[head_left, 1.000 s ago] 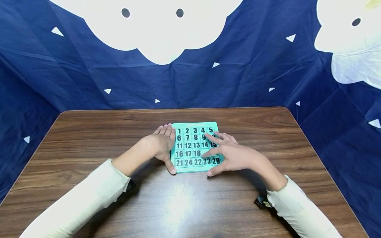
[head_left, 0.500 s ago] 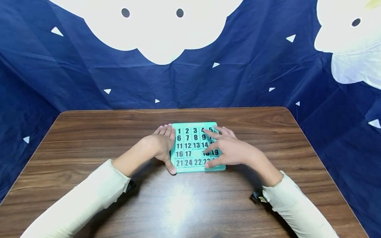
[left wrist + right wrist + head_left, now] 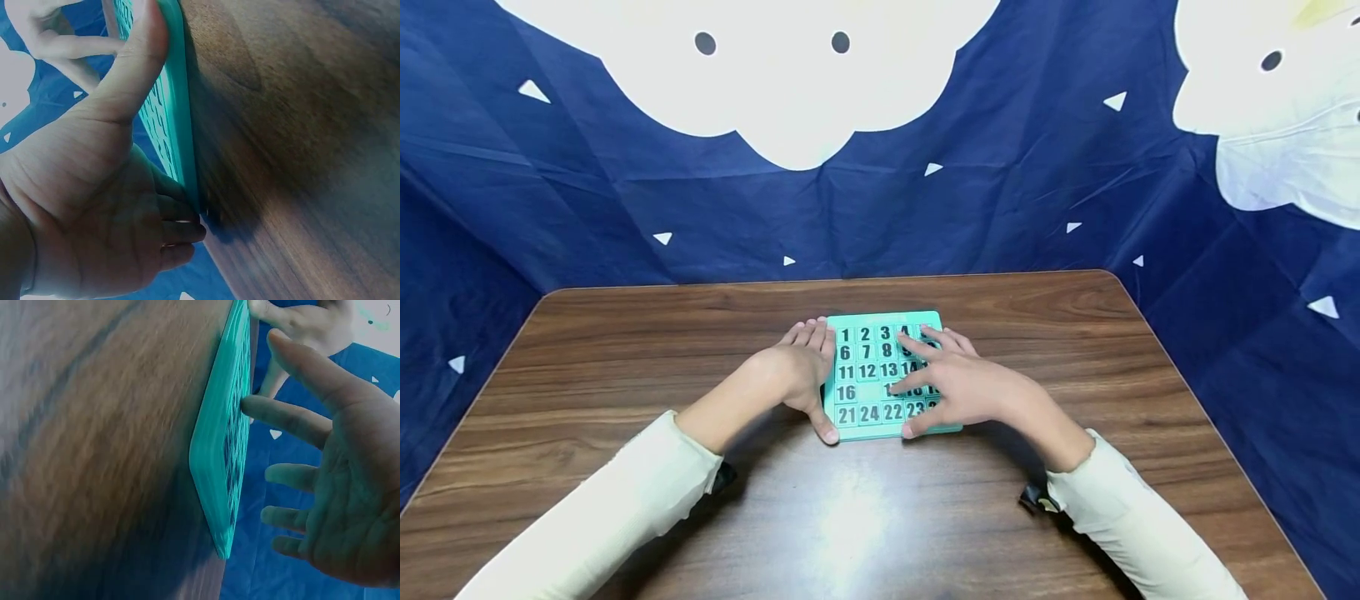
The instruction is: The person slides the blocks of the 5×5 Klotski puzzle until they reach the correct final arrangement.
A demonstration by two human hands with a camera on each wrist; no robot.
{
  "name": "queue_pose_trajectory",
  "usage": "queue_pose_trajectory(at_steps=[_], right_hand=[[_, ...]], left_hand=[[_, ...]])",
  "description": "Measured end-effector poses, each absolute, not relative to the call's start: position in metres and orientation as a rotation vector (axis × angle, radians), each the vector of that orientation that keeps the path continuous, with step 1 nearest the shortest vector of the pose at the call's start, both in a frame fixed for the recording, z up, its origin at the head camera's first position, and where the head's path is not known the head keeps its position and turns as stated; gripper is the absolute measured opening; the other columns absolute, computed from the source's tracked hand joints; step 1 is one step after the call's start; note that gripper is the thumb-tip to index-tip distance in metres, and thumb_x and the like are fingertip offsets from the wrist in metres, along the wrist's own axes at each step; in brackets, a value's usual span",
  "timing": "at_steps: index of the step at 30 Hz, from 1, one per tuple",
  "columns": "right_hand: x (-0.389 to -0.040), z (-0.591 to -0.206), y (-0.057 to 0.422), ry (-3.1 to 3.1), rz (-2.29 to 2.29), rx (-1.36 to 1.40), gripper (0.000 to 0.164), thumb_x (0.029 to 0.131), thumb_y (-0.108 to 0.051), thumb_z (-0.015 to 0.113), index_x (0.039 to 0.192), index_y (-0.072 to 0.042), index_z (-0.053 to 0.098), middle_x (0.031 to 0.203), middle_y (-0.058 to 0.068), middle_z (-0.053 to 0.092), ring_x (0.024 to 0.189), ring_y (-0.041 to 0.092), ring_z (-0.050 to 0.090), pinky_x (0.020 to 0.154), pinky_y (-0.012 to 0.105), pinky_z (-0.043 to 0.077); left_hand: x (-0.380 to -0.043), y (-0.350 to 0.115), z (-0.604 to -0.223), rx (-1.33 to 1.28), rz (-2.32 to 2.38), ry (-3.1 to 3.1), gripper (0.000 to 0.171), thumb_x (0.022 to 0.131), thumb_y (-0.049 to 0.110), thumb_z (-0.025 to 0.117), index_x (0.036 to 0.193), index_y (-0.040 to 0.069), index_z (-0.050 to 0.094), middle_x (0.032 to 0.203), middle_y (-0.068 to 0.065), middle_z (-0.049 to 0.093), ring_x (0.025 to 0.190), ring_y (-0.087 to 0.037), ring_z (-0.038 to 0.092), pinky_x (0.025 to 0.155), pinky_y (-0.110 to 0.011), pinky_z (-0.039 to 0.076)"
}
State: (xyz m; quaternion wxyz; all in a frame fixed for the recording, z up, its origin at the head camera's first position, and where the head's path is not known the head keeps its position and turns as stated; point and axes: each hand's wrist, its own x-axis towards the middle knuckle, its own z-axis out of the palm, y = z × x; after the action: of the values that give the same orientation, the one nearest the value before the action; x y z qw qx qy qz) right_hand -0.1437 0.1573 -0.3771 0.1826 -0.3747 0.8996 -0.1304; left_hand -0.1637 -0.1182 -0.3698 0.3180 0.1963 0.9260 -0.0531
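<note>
A turquoise sliding number puzzle (image 3: 868,432) lies flat on the table, its tiles in rows with black numbers. A gap in the fourth row shows right of the 16 tile (image 3: 846,392). My left hand (image 3: 797,371) rests along the puzzle's left side, fingers extended and thumb at the near left corner. In the left wrist view that thumb (image 3: 140,59) lies against the frame's edge. Over the right part spreads my right hand (image 3: 973,385), its index finger (image 3: 287,419) touching the tile beside the gap, apparently the 17. It covers several right-hand tiles.
The brown wooden table (image 3: 662,350) surrounds the puzzle. Behind it hangs a dark blue cloth (image 3: 715,200) with white cloud shapes and small triangles. A bright light reflection lies on the tabletop in front of the puzzle.
My right hand has moved left over the puzzle. The 18 and then the 17 tile have slid right, so the gap has shifted left along the fourth row. The left hand stays at the side.
</note>
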Motion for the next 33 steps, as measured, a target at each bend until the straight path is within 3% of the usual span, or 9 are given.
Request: queue_pose_trajectory(at_steps=[7,18,26,33], right_hand=[[-0.131,-0.380,0.146,2.388,-0.428,-1.159,0.064,0.096,-0.067,0.081,0.154,-0.042,0.070,0.192,0.010,0.012,0.177,0.052,0.002,0.139,0.082,0.005],[-0.138,-0.383,0.141,2.512,-0.337,-1.105,0.069,0.096,-0.066,0.083,0.159,-0.043,0.066,0.191,0.013,0.011,0.177,0.052,0.003,0.140,0.081,0.005],[-0.128,-0.379,0.168,2.480,-0.470,-1.060,0.055,0.093,-0.064,0.087,0.140,-0.037,0.082,0.191,0.011,0.018,0.177,0.052,0.004,0.137,0.085,0.007],[-0.125,-0.388,0.158,2.413,-0.476,-1.105,0.064,0.095,-0.068,0.082,0.153,-0.043,0.071,0.192,0.010,0.013,0.177,0.051,0.003,0.136,0.086,0.007]], left_hand=[[-0.164,-0.118,-0.370,0.526,-0.134,2.419,0.166,0.076,0.078,0.093,0.176,-0.010,-0.006,0.186,-0.034,-0.014,0.178,-0.047,-0.007,0.148,-0.055,-0.003],[-0.166,-0.120,-0.374,0.508,-0.093,2.440,0.165,0.076,0.075,0.094,0.177,-0.010,-0.006,0.186,-0.033,-0.015,0.178,-0.047,-0.007,0.148,-0.055,-0.003],[-0.166,-0.116,-0.374,0.498,-0.093,2.439,0.166,0.075,0.073,0.095,0.177,-0.009,-0.007,0.186,-0.033,-0.016,0.178,-0.047,-0.008,0.148,-0.054,-0.004],[-0.164,-0.116,-0.373,0.480,-0.108,2.448,0.165,0.075,0.072,0.096,0.177,-0.009,-0.006,0.186,-0.034,-0.014,0.178,-0.047,-0.006,0.148,-0.054,-0.002]])
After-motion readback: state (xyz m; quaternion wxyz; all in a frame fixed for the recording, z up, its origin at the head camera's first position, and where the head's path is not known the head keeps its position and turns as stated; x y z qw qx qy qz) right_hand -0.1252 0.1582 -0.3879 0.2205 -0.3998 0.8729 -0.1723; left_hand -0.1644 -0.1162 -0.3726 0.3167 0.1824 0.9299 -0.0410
